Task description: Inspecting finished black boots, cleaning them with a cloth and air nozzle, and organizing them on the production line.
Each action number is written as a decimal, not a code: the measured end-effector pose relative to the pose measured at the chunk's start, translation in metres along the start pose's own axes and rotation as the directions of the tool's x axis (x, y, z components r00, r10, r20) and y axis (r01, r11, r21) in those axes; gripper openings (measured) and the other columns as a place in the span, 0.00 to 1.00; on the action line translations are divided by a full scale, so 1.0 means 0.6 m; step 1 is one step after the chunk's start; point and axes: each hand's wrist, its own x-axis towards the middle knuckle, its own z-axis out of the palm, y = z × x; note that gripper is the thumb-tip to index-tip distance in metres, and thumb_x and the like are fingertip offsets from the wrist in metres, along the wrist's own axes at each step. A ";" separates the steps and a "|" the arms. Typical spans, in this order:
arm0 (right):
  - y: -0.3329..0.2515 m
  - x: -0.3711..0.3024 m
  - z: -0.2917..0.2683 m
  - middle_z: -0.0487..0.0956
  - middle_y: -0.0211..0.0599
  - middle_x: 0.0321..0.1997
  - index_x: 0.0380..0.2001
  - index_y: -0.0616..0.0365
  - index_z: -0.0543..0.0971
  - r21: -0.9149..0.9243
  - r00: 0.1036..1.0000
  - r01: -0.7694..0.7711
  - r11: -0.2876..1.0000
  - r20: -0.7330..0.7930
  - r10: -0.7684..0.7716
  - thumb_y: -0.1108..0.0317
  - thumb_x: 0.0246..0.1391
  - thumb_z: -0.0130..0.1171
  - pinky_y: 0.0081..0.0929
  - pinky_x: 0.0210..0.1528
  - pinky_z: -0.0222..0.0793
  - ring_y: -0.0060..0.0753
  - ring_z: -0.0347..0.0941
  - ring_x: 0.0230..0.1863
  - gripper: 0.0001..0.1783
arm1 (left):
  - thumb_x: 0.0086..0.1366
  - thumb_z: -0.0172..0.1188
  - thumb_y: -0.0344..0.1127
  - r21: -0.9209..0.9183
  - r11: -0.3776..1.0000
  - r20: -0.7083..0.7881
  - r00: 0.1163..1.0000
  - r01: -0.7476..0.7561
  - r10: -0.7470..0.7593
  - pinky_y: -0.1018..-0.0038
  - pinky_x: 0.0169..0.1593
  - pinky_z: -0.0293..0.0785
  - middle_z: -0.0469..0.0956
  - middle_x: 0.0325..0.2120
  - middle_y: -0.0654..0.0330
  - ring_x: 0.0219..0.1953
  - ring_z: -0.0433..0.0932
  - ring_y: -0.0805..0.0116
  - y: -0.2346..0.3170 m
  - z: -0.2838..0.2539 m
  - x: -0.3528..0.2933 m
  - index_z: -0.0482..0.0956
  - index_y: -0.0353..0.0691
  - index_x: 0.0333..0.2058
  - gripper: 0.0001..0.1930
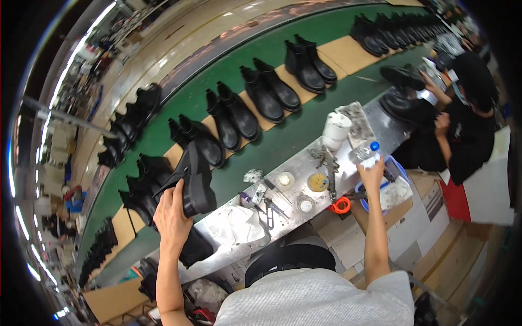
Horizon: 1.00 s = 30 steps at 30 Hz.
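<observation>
The left hand (173, 217) grips a black boot (199, 182) above the bench (285, 223), apparently not yet finished, while paired boots (231, 115) line the belt (283, 142); whether the right hand (372, 176) holds the bottle (360, 154) is unclear.

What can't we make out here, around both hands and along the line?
Head view: part of the held black boot, covered by the left hand.
Head view: whether the right hand grips the clear bottle or just the white piece beside it; fingertips too small.
Head view: bottom of the blue basket, hidden by its contents.
Head view: count of the far boots; too small, overlapping.
</observation>
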 end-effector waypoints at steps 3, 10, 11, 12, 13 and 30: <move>-0.074 -0.070 -0.013 0.72 0.50 0.44 0.48 0.71 0.69 0.270 0.907 -0.053 0.961 0.416 -0.067 0.51 0.30 0.72 0.34 0.45 0.67 0.44 0.70 0.42 0.45 | 0.34 0.58 0.18 -0.014 1.000 -0.037 0.999 -0.027 0.027 0.67 0.43 0.70 0.71 0.39 0.55 0.42 0.72 0.55 -0.005 0.009 0.000 0.67 0.42 0.51 0.38; -0.090 -0.083 0.116 0.76 0.39 0.30 0.30 0.68 0.74 0.489 0.923 -0.088 0.868 0.367 -0.113 0.60 0.47 0.63 0.27 0.39 0.66 0.32 0.71 0.33 0.19 | 0.48 0.52 0.26 0.257 0.953 -0.191 0.959 -0.159 0.211 0.75 0.34 0.66 0.71 0.39 0.54 0.33 0.71 0.64 -0.023 0.094 0.007 0.64 0.33 0.54 0.30; -0.103 -0.086 0.116 0.76 0.39 0.30 0.30 0.68 0.74 0.489 0.921 -0.088 0.868 0.373 -0.116 0.60 0.47 0.63 0.27 0.39 0.66 0.32 0.71 0.33 0.19 | 0.49 0.52 0.28 0.303 0.936 -0.198 0.949 -0.180 0.247 0.76 0.32 0.65 0.71 0.39 0.55 0.32 0.70 0.66 -0.028 0.099 0.006 0.65 0.34 0.53 0.29; -0.115 -0.089 0.113 0.77 0.38 0.31 0.32 0.68 0.74 0.555 0.916 -0.130 0.822 0.384 -0.115 0.62 0.48 0.62 0.26 0.39 0.66 0.30 0.71 0.34 0.17 | 0.49 0.52 0.28 0.303 0.936 -0.197 0.949 -0.178 0.245 0.76 0.32 0.65 0.71 0.39 0.55 0.32 0.70 0.66 -0.031 0.101 0.003 0.65 0.34 0.53 0.29; -0.123 -0.091 0.104 0.77 0.37 0.33 0.33 0.68 0.75 0.616 0.913 -0.171 0.769 0.393 -0.111 0.64 0.49 0.61 0.25 0.39 0.66 0.27 0.71 0.35 0.16 | 0.49 0.52 0.28 0.341 0.915 -0.199 0.935 -0.213 0.292 0.77 0.31 0.64 0.71 0.39 0.55 0.30 0.70 0.68 -0.032 0.101 0.002 0.66 0.33 0.53 0.28; -0.472 -0.288 -0.162 0.72 0.32 0.22 0.38 0.67 0.74 0.646 0.510 -0.135 0.751 0.695 -0.507 0.67 0.50 0.59 0.20 0.27 0.63 0.18 0.66 0.24 0.15 | 0.46 0.55 0.29 0.384 0.795 -0.116 0.830 -0.469 0.546 0.79 0.28 0.60 0.70 0.37 0.55 0.30 0.68 0.70 -0.080 0.113 -0.003 0.67 0.30 0.51 0.28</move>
